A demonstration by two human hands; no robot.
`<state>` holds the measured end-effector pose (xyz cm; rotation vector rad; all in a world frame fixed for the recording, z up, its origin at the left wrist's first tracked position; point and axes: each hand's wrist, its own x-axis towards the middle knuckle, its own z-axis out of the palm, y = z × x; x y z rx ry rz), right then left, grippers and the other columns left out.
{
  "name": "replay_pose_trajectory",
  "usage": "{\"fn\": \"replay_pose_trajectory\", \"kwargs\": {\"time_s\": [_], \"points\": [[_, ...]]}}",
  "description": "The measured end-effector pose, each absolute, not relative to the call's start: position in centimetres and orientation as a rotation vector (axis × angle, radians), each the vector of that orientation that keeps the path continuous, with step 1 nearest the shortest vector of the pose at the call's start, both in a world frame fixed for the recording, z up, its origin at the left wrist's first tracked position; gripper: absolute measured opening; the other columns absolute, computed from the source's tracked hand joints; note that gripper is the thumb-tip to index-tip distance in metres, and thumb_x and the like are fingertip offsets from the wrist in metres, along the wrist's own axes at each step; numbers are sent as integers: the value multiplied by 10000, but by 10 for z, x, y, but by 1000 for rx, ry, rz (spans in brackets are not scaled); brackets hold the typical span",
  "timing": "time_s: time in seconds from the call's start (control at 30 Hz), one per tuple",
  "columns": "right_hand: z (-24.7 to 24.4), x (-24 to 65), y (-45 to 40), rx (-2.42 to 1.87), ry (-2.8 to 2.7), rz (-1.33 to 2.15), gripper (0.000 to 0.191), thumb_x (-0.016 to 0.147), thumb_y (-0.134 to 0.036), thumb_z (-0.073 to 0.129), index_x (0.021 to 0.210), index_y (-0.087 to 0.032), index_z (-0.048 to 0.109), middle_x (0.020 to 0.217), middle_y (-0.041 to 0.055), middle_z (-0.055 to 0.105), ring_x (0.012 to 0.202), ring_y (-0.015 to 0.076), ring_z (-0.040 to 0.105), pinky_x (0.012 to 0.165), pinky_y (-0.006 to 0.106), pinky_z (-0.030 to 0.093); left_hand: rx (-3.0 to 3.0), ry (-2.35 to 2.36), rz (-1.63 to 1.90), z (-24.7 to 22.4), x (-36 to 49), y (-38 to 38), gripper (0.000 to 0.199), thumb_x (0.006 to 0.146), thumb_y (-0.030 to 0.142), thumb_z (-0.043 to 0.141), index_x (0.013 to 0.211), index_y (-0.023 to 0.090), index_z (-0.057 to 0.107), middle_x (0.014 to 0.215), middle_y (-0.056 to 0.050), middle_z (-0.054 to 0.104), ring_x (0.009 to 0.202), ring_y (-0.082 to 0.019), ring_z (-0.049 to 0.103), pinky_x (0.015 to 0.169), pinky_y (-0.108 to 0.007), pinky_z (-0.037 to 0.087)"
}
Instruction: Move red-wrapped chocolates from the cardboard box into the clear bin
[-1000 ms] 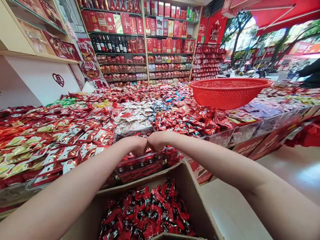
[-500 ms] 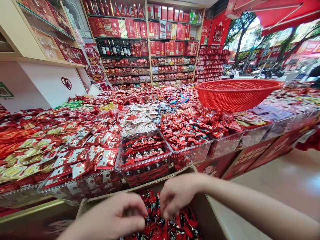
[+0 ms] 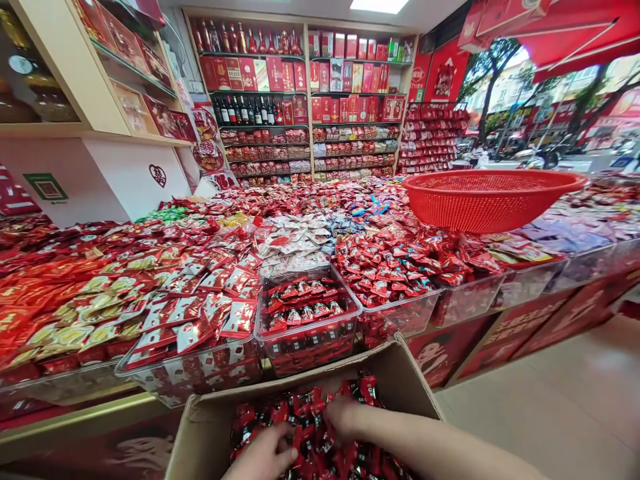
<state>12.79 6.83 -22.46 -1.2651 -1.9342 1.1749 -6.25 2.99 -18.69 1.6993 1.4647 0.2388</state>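
Observation:
A cardboard box [image 3: 183, 433] at the bottom centre holds a heap of dark red wrapped candies [image 3: 310, 427]. My left hand [image 3: 270, 450] is low in the box, its fingers curled at the candies; whether it grips any is too small to tell. Further in, my right hand [image 3: 345, 417] reaches into the heap, its fingers hidden among the wrappers. Just beyond the box stands a clear plastic bin [image 3: 307, 340] with rows of similar red packets [image 3: 300, 310] inside.
Bins of red and white packets [image 3: 195, 320] flank the clear bin on the left, red candies [image 3: 385, 267] on the right. A red mesh basket [image 3: 490, 200] rests on the right-hand goods. Stocked shelves [image 3: 310, 87] stand behind.
Both hands have moved down into the candies, and the right hand's fingers have gone out of sight. The camera view has shifted, showing more of the box.

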Motion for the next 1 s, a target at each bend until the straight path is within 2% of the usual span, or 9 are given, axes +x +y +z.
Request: {"fn": "replay_pose_trajectory", "kwargs": {"time_s": [0.1, 0.17, 0.23, 0.37, 0.47, 0.53, 0.7, 0.9, 1.0], "points": [[-206, 138, 70, -1324, -2071, 1167, 381, 300, 34, 641, 262, -198, 340, 287, -71, 197, 405, 170, 458, 451, 306, 361, 1583, 1401, 391, -183, -61, 32, 307, 642, 263, 571, 934, 178, 618, 880, -78, 676, 842, -254, 591, 731, -321, 412], [-189, 144, 68, -1312, -2126, 1200, 277, 358, 2, 649, 432, -211, 488, 354, -77, 320, 429, 133, 447, 462, 275, 357, 1488, 1316, 476, -173, -57, 31, 429, 626, 279, 621, 1040, 180, 562, 1108, -107, 598, 1007, -249, 533, 841, -326, 378], [-171, 148, 62, -1216, -2087, 1359, 260, 466, -82, 652, 667, -214, 552, 463, -77, 443, 456, 93, 436, 468, 233, 355, 1381, 1198, 535, -161, -47, 27, 537, 635, 312, 636, 1135, 199, 477, 1190, -108, 546, 1037, -229, 524, 850, -327, 390], [-144, 147, 48, -968, -1558, 1717, 327, 589, -211, 643, 866, -175, 473, 604, -65, 480, 509, 59, 436, 510, 202, 383, 1200, 1030, 666, -134, -21, 20, 502, 700, 316, 588, 1148, 192, 398, 1119, -109, 596, 945, -202, 583, 776, -324, 451], [-132, 143, 40, -973, -1234, 1731, 405, 618, -327, 645, 924, -167, 432, 618, -60, 465, 490, 59, 418, 483, 212, 391, 1053, 970, 851, -121, -5, 17, 591, 681, 241, 623, 1181, 184, 313, 1058, -100, 631, 943, -183, 583, 845, -321, 416], [-127, 143, 37, -1017, -1237, 1659, 343, 652, -369, 618, 870, -147, 474, 619, -44, 475, 505, 62, 413, 481, 206, 373, 952, 976, 944, -117, 1, 13, 656, 650, 188, 658, 1191, 182, 288, 968, -80, 672, 901, -172, 600, 833, -301, 424], [-120, 145, 35, -1032, -1421, 1427, 238, 720, -349, 558, 653, -122, 530, 627, -7, 520, 575, 81, 433, 560, 227, 367, 860, 1044, 1026, -115, 8, 6, 504, 615, 158, 685, 1061, 187, 454, 904, -39, 697, 875, -162, 607, 751, -230, 462], [-120, 144, 31, -867, -1344, 1586, 277, 632, -303, 655, 853, -161, 567, 724, 0, 570, 645, 101, 496, 612, 238, 406, 910, 1008, 1042, -109, 6, 8, 281, 615, 159, 687, 876, 186, 585, 841, -16, 701, 812, -167, 619, 746, -249, 471], [-122, 144, 30, -851, -1268, 1656, 249, 617, -302, 664, 801, -157, 581, 700, 6, 586, 633, 108, 516, 604, 245, 410, 862, 1040, 1087, -109, 7, 6, 251, 581, 167, 715, 800, 195, 594, 725, 15, 702, 686, -125, 615, 659, -199, 475]]}}
